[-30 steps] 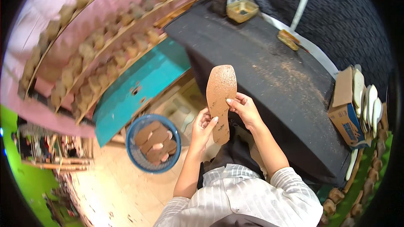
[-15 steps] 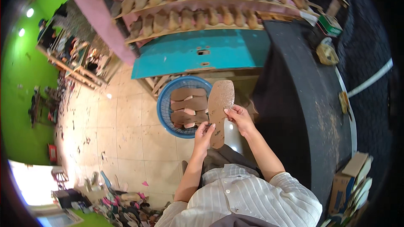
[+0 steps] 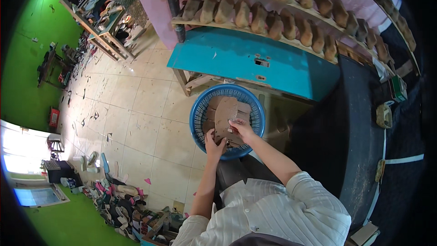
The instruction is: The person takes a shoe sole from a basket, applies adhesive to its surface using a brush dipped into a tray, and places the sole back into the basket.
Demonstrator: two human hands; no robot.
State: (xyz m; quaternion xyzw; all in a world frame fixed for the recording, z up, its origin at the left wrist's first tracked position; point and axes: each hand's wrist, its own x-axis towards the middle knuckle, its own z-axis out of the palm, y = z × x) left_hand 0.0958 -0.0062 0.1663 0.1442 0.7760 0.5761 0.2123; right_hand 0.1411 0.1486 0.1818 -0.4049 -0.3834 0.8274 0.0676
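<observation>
A brown shoe insole [image 3: 225,113] is held out flat in front of me, right over a blue plastic basket [image 3: 260,109]. My left hand [image 3: 214,146] grips its lower left edge, with the thumb and fingers spread around it. From the right, my right hand [image 3: 241,130] pinches the insole near its middle edge. A small pale spot shows by the right fingertips; what it is I cannot make out. Other brown insoles [image 3: 244,108] lie in the basket, partly covered by the held one.
Beyond the basket stands a turquoise table [image 3: 218,54], below shelves of shoe lasts [image 3: 259,16]. A dark-covered bench [image 3: 362,155] runs along my right. Scraps dot the tiled floor [image 3: 136,127], and a pile of shoes [image 3: 120,200] lies at the lower left.
Both hands have lowered the insole from beside the basket to over it. My view has turned, so the table and shelves appear farther right.
</observation>
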